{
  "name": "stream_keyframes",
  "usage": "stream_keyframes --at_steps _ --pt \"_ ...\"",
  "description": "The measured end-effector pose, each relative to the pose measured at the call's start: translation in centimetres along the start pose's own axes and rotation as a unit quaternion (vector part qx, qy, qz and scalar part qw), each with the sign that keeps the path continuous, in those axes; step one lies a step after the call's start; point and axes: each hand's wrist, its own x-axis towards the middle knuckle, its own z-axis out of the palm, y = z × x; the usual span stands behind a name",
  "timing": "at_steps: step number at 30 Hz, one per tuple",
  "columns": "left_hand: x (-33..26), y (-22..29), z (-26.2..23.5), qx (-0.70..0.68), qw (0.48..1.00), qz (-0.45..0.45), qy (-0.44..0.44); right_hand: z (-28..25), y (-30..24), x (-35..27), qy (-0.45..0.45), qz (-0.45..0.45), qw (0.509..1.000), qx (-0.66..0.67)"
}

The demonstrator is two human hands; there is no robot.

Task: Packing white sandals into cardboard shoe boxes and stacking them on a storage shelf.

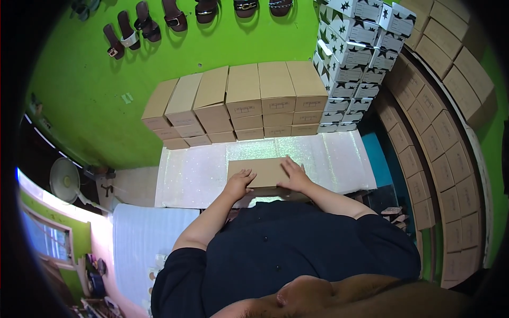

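Left hand and right hand lie flat, fingers spread, on a brown box on the table; stacked boxes at 12 o'clock.

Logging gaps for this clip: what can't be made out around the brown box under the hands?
- Head view: near edge of the brown cardboard box is hidden by the left hand, the right hand and the dark shirt.
- Its contents: lid closed.
- Labels on the stacked brown boxes: too small.
- Sandals by the top rim: bent, partly cut off.
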Motion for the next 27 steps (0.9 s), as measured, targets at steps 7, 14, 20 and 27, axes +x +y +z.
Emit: stream_keyframes --at_steps 7,14,20,27 --pt "0.9 0.5 -1.2 0.011 0.999 0.000 -0.033 -0.3 -3.8 -0.5 -0.105 -0.196 0.945 -0.241" --pt "1.4 -0.2 -1.7 0.022 0.999 0.013 -0.035 0.7 -2.3 0.5 -0.083 -0.192 0.950 -0.231" --pt "0.2 -1.3 0.2 0.058 0.997 0.057 -0.014 0.9 -2.0 0.1 -0.131 -0.214 0.938 -0.238" --pt "-1.6 -1.5 0.5 0.096 0.994 0.021 -0.051 0.1 -1.2 0.4 -0.133 -0.144 0.961 -0.193"
